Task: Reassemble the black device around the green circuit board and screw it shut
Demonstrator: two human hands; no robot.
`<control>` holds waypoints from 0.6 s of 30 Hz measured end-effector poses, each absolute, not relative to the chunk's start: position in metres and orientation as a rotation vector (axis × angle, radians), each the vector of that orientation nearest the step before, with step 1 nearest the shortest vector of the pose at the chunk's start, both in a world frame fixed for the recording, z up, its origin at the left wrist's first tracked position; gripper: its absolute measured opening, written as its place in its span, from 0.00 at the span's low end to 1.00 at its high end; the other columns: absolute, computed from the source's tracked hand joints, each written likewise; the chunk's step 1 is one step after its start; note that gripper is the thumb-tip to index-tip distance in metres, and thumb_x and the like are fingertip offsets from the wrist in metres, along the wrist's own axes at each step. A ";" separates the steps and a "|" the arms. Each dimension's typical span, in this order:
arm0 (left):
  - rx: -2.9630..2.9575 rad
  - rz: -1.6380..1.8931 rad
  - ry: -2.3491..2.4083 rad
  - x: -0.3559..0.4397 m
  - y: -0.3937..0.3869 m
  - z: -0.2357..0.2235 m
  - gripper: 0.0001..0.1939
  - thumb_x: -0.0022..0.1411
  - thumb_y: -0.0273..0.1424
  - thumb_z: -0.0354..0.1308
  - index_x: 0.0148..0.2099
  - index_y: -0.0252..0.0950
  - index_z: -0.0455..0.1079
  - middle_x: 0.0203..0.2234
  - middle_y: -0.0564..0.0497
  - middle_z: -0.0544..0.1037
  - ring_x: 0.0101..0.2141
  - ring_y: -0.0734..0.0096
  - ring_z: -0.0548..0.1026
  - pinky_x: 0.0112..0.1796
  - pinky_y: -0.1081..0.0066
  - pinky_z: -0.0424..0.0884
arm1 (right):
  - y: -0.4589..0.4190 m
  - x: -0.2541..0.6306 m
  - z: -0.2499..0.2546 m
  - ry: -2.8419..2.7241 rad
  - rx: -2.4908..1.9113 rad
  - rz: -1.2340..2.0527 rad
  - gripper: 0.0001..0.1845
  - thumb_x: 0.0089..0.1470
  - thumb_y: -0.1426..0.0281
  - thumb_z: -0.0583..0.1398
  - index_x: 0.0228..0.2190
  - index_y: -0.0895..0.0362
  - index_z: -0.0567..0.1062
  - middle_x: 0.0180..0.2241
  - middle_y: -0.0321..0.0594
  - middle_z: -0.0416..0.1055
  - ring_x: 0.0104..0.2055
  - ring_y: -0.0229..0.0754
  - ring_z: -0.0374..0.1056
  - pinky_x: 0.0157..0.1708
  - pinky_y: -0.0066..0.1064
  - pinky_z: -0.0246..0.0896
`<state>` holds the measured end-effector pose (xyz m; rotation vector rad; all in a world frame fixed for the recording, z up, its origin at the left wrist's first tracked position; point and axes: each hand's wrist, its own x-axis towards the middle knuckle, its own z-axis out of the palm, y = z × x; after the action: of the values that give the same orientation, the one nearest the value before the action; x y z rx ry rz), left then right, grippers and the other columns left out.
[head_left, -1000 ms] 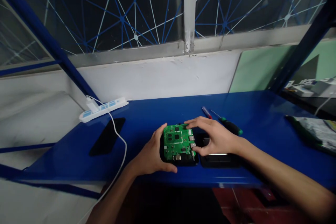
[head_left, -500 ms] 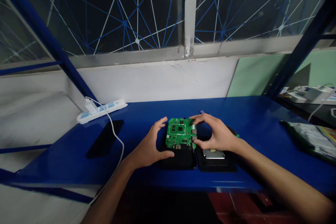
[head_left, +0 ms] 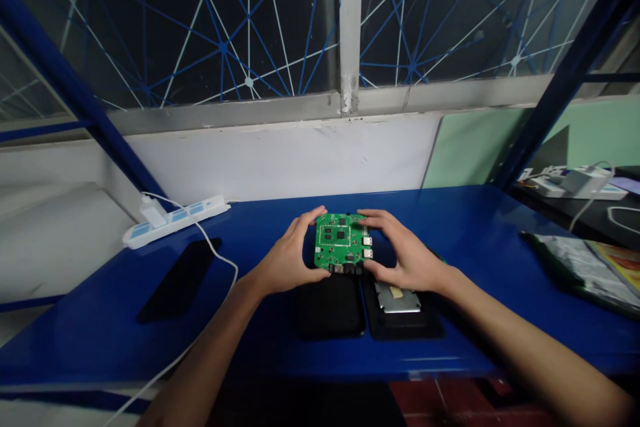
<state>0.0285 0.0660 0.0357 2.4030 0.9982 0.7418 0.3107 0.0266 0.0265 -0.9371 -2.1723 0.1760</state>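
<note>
So, where this stands: the green circuit board [head_left: 336, 240] is out in the air, held up at the far edge of the black case half [head_left: 330, 310] — bare chips up, ports facing right and toward the person. The left hand [head_left: 285, 257] pinches its left side, fingers at the far corner and thumb at the near one. The right hand [head_left: 413, 257] does the same on the other side, with fingers at the far corner and thumb near the front. Both have a proper hold as far as I can see, though the fingertips underneath are hidden.

I'd call the separating part done: board apart from the case, and the second black piece [head_left: 430, 327] lying right beside that case half with a metal plate [head_left: 400, 300] on it. What's left, going by this view, is that the board isn't resting anywhere yet and the two black pieces aren't joined. Can't make out any screws — too small and dark. Everything else sits on the blue table [head_left: 275, 353].
</note>
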 end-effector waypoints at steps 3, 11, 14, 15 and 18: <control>2.429 0.911 0.937 0.035 0.073 0.027 0.55 0.51 0.34 0.71 0.73 0.49 0.43 0.70 0.44 0.56 0.63 0.40 0.63 0.62 0.40 0.61 | 0.029 0.312 0.026 -2.209 -0.966 0.135 0.51 0.51 0.54 0.68 0.67 0.51 0.51 0.70 0.56 0.51 0.69 0.65 0.53 0.63 0.59 0.59; 2.434 1.043 0.857 0.042 0.070 0.021 0.54 0.53 0.29 0.69 0.74 0.50 0.42 0.70 0.46 0.55 0.62 0.41 0.66 0.61 0.42 0.66 | 0.030 0.305 0.017 -2.242 -1.078 0.069 0.63 0.51 0.56 0.69 0.71 0.45 0.35 0.73 0.54 0.38 0.70 0.72 0.49 0.60 0.63 0.63; 2.478 1.039 0.873 0.044 0.070 0.020 0.55 0.52 0.28 0.70 0.73 0.48 0.42 0.70 0.45 0.56 0.63 0.41 0.65 0.61 0.43 0.66 | 0.030 0.302 0.014 -2.218 -1.104 0.045 0.61 0.53 0.61 0.68 0.71 0.45 0.34 0.73 0.55 0.39 0.70 0.71 0.51 0.59 0.63 0.64; 2.489 1.037 0.875 0.045 0.070 0.019 0.55 0.52 0.28 0.70 0.73 0.48 0.42 0.70 0.45 0.56 0.63 0.41 0.65 0.62 0.43 0.65 | 0.030 0.301 0.013 -2.212 -1.109 0.036 0.60 0.53 0.62 0.67 0.72 0.46 0.34 0.72 0.56 0.40 0.70 0.71 0.51 0.59 0.63 0.64; 2.510 1.035 0.862 0.047 0.071 0.016 0.54 0.53 0.28 0.70 0.73 0.47 0.42 0.70 0.44 0.55 0.65 0.43 0.61 0.63 0.44 0.62 | 0.030 0.300 0.011 -2.192 -1.109 0.036 0.59 0.53 0.64 0.67 0.72 0.49 0.35 0.71 0.57 0.42 0.70 0.69 0.50 0.61 0.62 0.62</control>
<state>0.0468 0.0709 0.0159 2.5098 0.8623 1.0349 0.2996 0.0301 0.0112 -1.1091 -2.1920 0.0360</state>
